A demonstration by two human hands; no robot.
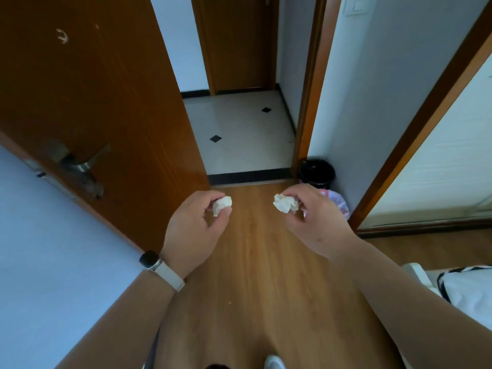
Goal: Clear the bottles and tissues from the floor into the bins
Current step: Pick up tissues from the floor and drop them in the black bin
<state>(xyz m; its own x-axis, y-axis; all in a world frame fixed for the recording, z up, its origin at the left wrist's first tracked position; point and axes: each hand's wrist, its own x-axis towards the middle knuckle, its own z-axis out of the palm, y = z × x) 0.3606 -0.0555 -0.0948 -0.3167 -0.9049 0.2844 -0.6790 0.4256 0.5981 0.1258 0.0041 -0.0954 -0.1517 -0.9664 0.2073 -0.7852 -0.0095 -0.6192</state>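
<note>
Wooden floor (255, 262) is running bare between the two forearms, up to a dark threshold strip (250, 175) at the doorway. Beyond it a white tiled floor (239, 134) with small black diamonds is leading to a closed brown door (237, 43).

An open brown door (101, 89) is standing along the left side, its metal lever handle (80, 166) sticking out toward the room; the door's free edge is reaching the threshold just left of the left hand. A pale wall (48, 249) is filling the lower left.

A black bin (316, 173) is sitting on the wooden floor in the corner by the right door jamb, upright, opening facing up. Just beside it, nearer the camera, a second bin with a pink-white liner (339, 203) is showing, mostly hidden behind the right hand. A sliding panel with a brown frame (426, 134) is closing off the right side. White bedding (466, 288) is poking in at the lower right edge.

Left hand (194, 227), with a white-strapped watch (162, 270) on the wrist, is pinching a crumpled tissue (222, 205) between thumb and fingertips, above the floor. Right hand (314, 217) is pinching another crumpled tissue wad (285, 203) the same way, just short of the bins. Both wads are balled up, so no clear long axis is showing.
</note>
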